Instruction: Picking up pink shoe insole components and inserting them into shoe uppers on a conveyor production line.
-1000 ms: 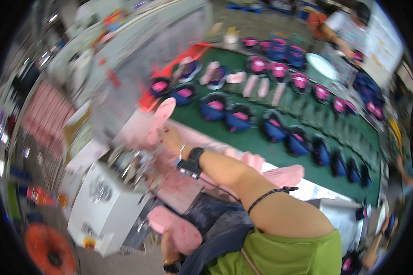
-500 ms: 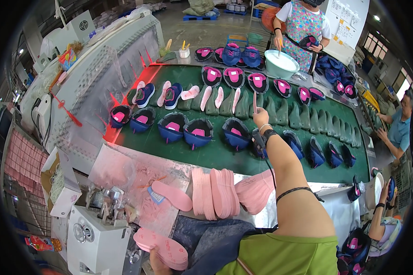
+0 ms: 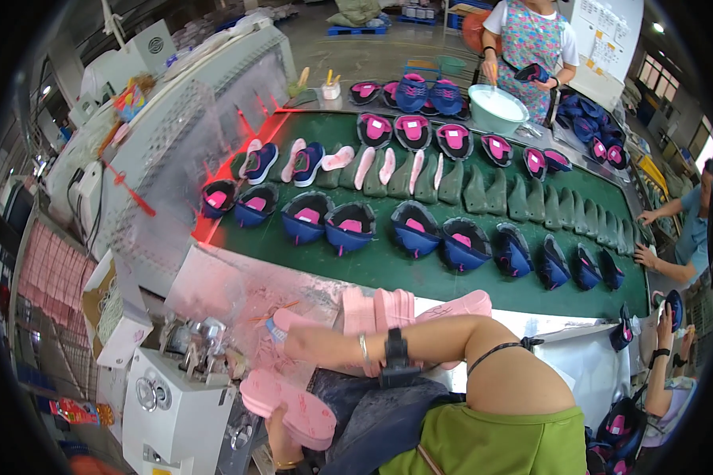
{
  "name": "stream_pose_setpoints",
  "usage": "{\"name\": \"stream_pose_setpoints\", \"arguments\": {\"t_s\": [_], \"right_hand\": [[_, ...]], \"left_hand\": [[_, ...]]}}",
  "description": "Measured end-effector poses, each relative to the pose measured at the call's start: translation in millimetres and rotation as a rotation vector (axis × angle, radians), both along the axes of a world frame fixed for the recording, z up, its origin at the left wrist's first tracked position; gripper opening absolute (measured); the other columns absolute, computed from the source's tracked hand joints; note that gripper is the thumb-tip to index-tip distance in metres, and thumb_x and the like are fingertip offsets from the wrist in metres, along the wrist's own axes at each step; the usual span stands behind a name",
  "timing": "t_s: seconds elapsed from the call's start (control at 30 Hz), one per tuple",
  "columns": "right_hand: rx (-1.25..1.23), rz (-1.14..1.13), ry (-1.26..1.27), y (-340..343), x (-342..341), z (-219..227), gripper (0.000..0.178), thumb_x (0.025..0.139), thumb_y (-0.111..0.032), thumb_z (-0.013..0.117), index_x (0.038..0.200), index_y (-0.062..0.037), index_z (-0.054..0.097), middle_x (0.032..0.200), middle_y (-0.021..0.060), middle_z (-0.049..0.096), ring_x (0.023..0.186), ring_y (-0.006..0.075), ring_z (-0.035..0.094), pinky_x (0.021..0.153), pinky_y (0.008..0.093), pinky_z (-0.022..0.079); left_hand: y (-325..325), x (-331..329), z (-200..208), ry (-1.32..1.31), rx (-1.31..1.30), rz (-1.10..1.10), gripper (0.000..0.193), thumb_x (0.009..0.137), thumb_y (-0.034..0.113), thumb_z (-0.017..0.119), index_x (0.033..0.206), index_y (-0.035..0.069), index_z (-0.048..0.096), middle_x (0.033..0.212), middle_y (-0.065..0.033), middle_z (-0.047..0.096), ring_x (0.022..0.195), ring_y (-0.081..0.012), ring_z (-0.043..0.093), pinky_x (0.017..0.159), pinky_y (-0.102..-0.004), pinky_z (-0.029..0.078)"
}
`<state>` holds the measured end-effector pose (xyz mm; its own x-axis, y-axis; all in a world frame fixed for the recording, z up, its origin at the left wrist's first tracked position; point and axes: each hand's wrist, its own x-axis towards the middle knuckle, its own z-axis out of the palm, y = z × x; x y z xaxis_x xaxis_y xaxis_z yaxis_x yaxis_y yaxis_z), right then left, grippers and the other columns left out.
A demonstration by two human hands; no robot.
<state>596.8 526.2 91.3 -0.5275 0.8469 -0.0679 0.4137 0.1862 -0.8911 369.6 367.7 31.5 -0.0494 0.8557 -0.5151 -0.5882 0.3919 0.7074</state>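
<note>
Plainly, we find stacked pink insoles (image 3: 303, 408), smooth and round-ended, near, left of centre, beside a white machine (image 3: 154, 396). The left hand (image 3: 280, 434) grips their edge; the right hand (image 3: 299, 343) is blurred beside a pink sole (image 3: 287, 318) on a dusty worktop (image 3: 226, 277); we cannot tell its grip. Beyond, a green surface (image 3: 388, 273) bears blue uppers (image 3: 414, 240) and lasts (image 3: 474, 192); far right, a person (image 3: 527, 47) stands by a basin (image 3: 495, 120).

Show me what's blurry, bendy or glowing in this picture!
Head view: the right hand is blurry, while the rounded, pale pink soles in the left hand look clearer; head view: the long green work surface bends at its edges and corners go black; head view: red light glows at that surface's left end.
</note>
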Motion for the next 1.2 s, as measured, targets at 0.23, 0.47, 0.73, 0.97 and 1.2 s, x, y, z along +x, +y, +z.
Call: {"name": "stream_pose_setpoints", "arguments": {"t_s": [0.23, 0.47, 0.73, 0.97, 1.2], "right_hand": [[0.456, 0.131, 0.041, -33.7, -58.3, -49.8, 0.02, 0.087, -0.018, 0.061, 0.095, -0.0007, 0.069, 0.084, 0.0187, 0.07, 0.078, 0.0279, 0.069, 0.068, 0.0402, 0.052], [0.121, -0.105, 0.111, 72.3, -115.5, -81.2, 0.055, 0.085, -0.018, 0.063, 0.135, 0.0011, 0.048, 0.086, 0.0244, 0.068, 0.076, 0.0374, 0.067, 0.067, 0.0427, 0.052], [0.171, -0.034, 0.002, 108.8, -143.9, -43.5, 0.046, 0.087, -0.021, 0.065, 0.125, 0.0, 0.052, 0.099, 0.0231, 0.066, 0.089, 0.0383, 0.067, 0.074, 0.0453, 0.053], [0.602, -0.272, -0.126, 98.6, -96.2, -29.3, 0.028, 0.088, -0.024, 0.064, 0.101, 0.0016, 0.065, 0.108, 0.0207, 0.058, 0.09, 0.0388, 0.063, 0.075, 0.0444, 0.053], [0.075, -0.26, -0.124, 109.1, -162.6, -55.1, 0.042, 0.09, -0.035, 0.066, 0.108, 0.0027, 0.065, 0.098, 0.0232, 0.068, 0.088, 0.0331, 0.066, 0.075, 0.0421, 0.051]], "left_hand": [[4.0, -5.0, 27.2, -0.031, -0.085, 0.051, 0.035, 0.1, 0.023, 0.058, 0.125, 0.0, 0.059, 0.112, -0.0096, 0.066, 0.101, -0.0201, 0.065, 0.091, -0.0343, 0.051], [-33.9, -38.6, 13.1, -0.398, -0.066, -0.05, 0.042, 0.094, 0.015, 0.056, 0.131, -0.004, 0.053, 0.127, -0.0173, 0.064, 0.112, -0.0281, 0.064, 0.101, -0.04, 0.05], [-66.7, -42.2, 6.4, -0.261, -0.045, 0.018, 0.045, 0.093, 0.014, 0.06, 0.133, -0.006, 0.051, 0.129, -0.0167, 0.063, 0.116, -0.0268, 0.063, 0.102, -0.0396, 0.05], [-71.6, -45.2, -33.4, -0.28, -0.048, 0.083, 0.038, 0.093, 0.009, 0.057, 0.128, -0.005, 0.055, 0.121, -0.0117, 0.066, 0.11, -0.0234, 0.065, 0.099, -0.0372, 0.051], [-69.9, -35.3, 4.7, -0.247, -0.061, 0.1, 0.041, 0.094, 0.013, 0.053, 0.133, 0.001, 0.052, 0.126, -0.0135, 0.063, 0.115, -0.0289, 0.062, 0.099, -0.0442, 0.051]]}}
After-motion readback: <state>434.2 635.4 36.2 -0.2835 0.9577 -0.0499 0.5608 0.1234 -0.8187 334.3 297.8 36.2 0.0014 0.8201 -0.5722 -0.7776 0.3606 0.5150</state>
